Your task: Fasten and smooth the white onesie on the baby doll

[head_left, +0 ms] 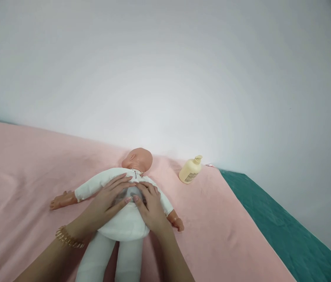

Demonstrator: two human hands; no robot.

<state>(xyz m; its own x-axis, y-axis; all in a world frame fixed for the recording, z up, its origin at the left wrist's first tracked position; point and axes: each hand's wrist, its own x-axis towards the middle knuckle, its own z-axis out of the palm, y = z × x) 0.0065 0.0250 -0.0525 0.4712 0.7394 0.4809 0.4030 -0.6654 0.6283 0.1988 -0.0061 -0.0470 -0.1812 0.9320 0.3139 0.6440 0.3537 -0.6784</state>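
Observation:
A baby doll point(127, 223) with a white cloth body lies on a pink sheet, its arms spread and its bald head turned to the left. My left hand point(109, 199) rests on the left side of the doll's upper torso, fingers stretched out. On the right side of the torso lies my right hand point(150, 203), its fingers also extended. The two hands almost meet at the fingertips and thumbs. Between them a greyish patch point(131, 192) shows on the torso; what it is I cannot tell. A beaded bracelet circles my left wrist.
A pale yellow pump bottle point(190, 171) stands to the right of the doll's head. The pink sheet point(218, 235) covers most of a green surface point(274, 219), which shows at the right. A plain white wall point(153, 78) rises behind.

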